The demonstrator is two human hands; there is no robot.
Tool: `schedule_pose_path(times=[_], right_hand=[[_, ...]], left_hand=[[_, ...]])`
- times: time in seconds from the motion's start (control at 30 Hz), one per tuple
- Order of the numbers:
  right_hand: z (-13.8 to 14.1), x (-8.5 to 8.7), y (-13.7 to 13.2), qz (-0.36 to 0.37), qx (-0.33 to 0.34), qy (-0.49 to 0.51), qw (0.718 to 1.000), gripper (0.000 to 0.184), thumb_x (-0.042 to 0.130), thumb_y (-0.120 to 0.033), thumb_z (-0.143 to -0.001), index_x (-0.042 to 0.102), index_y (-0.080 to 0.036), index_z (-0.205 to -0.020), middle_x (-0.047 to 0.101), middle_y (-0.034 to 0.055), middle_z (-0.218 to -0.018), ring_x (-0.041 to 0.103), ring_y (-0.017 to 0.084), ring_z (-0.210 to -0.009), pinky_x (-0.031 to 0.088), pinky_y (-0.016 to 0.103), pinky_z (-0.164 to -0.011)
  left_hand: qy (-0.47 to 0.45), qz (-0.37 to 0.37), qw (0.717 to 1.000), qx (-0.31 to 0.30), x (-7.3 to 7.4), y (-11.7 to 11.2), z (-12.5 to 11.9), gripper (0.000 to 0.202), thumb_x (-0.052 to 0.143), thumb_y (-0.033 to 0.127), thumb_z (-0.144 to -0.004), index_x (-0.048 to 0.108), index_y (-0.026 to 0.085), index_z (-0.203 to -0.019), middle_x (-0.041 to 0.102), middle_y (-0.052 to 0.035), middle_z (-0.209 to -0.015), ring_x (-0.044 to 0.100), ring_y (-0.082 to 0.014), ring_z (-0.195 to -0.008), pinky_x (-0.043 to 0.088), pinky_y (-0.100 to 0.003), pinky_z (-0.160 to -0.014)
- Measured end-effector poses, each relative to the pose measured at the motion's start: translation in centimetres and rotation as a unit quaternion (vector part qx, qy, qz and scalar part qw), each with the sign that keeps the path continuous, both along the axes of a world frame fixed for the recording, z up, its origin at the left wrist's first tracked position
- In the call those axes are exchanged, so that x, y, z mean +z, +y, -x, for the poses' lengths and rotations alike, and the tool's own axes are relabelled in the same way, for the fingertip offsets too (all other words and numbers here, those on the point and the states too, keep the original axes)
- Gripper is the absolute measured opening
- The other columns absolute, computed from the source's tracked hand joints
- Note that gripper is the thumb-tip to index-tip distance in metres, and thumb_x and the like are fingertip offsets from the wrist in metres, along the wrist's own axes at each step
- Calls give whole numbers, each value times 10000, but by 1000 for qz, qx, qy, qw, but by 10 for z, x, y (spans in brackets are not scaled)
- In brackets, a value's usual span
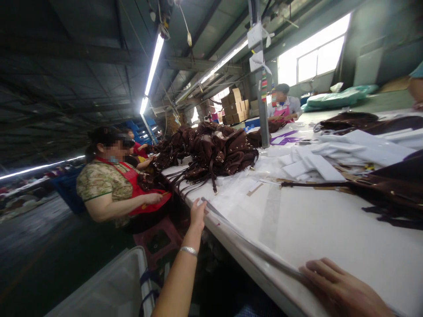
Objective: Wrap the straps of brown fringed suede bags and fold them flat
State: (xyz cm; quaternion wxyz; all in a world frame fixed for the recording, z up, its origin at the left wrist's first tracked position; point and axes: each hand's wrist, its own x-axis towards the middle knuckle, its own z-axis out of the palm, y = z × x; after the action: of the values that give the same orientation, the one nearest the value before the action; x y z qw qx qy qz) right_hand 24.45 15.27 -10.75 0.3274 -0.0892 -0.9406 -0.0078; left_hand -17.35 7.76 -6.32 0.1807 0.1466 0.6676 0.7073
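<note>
My left hand (198,213) reaches out to the near edge of the white table (297,229), a silver bracelet at its wrist. Its fingertips are closed at the far end of a long grey strip (244,235), which runs along the table edge toward me. My right hand (343,286) lies over the near part of this strip, fingers stretched out; what is beneath the palm is hidden. Beyond my left hand is a big heap of dark brown bags (214,152), straps hanging over the edge. Another brown bag (390,187) lies at the right.
White foam pieces (313,163) are scattered across the table behind a metal post (262,101). A co-worker in a red apron (132,176) sits at the left, and another person (284,105) works across the table. A white bin (142,264) and a pinkish stool (158,237) stand below.
</note>
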Motion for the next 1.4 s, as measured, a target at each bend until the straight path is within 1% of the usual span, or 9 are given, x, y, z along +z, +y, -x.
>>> schedule_pose_path(times=[0.13, 0.3, 0.47, 0.67, 0.8, 0.93, 1.03, 1.2, 1.4], right_hand=[[5, 0, -2, 44, 14, -35, 998, 418, 456, -64, -838, 710, -289, -1082, 744, 35, -922, 712, 179, -796, 597, 219, -695], [4, 24, -9, 185, -8, -123, 975, 300, 438, -198, -965, 721, -268, -1030, 720, 52, -918, 702, 172, -833, 572, 239, -727], [3, 67, -6, 271, -41, -123, 954, 295, 514, -357, -969, 681, -240, -1183, 691, 75, -1180, 666, 204, -1059, 516, 302, -937], [43, 94, 38, 192, -160, 8, 968, 316, 613, -306, -929, 661, -200, -1223, 660, 93, -1210, 662, 170, -964, 488, 258, -877], [65, 90, 63, 207, -225, -77, 949, 216, 627, -268, -919, 731, -202, -1095, 694, 88, -1064, 654, 177, -922, 456, 252, -806], [63, 77, 73, 240, -251, -120, 930, 153, 622, -213, -890, 775, -201, -883, 709, 67, -871, 650, 174, -822, 420, 245, -740], [53, 67, 78, 276, -277, -116, 913, 111, 648, -194, -836, 758, -188, -819, 716, 60, -838, 644, 169, -780, 408, 244, -708], [43, 47, 79, 381, -315, -78, 866, 108, 675, -164, -761, 694, -168, -867, 726, 21, -773, 643, 134, -675, 408, 207, -597], [55, 27, 62, 502, -272, -40, 820, 64, 631, -182, -809, 645, -159, -867, 726, 1, -682, 664, 108, -569, 448, 161, -504]], left_hand=[[93, 18, 995, -14, 6, 15, -4, 235, 610, 321, -924, 630, 123, -1049, 671, -56, -998, 658, -159, -828, 571, -345, -737], [241, 39, 962, -122, 18, 47, -30, 175, 704, 255, -824, 716, 165, -974, 739, -59, -980, 672, -194, -941, 517, -318, -875], [344, 53, 892, -289, 22, 84, -73, 187, 717, 301, -786, 761, 209, -942, 752, -56, -1010, 670, -217, -966, 486, -300, -904], [428, 43, 788, -440, 19, 111, -129, 266, 726, 328, -786, 712, 244, -1038, 757, -6, -852, 690, -196, -835, 501, -288, -837], [460, 42, 743, -484, 10, 119, -158, 266, 687, 324, -836, 629, 261, -1088, 757, 17, -872, 709, -180, -833, 510, -269, -788], [486, 64, 718, -494, -2, 120, -167, 261, 664, 342, -861, 608, 278, -1108, 758, 13, -947, 712, -180, -889, 518, -262, -788], [510, 101, 721, -457, -8, 114, -158, 293, 664, 286, -848, 634, 253, -1138, 734, -41, -1047, 687, -220, -969, 504, -303, -838], [536, 151, 716, -422, -15, 103, -146, 172, 594, 298, -874, 737, 209, -843, 701, -77, -921, 670, -235, -840, 490, -323, -775], [516, 143, 734, -419, -26, 109, -169, 295, 580, 257, -878, 660, 175, -1149, 706, -84, -996, 659, -220, -874, 483, -312, -817]])
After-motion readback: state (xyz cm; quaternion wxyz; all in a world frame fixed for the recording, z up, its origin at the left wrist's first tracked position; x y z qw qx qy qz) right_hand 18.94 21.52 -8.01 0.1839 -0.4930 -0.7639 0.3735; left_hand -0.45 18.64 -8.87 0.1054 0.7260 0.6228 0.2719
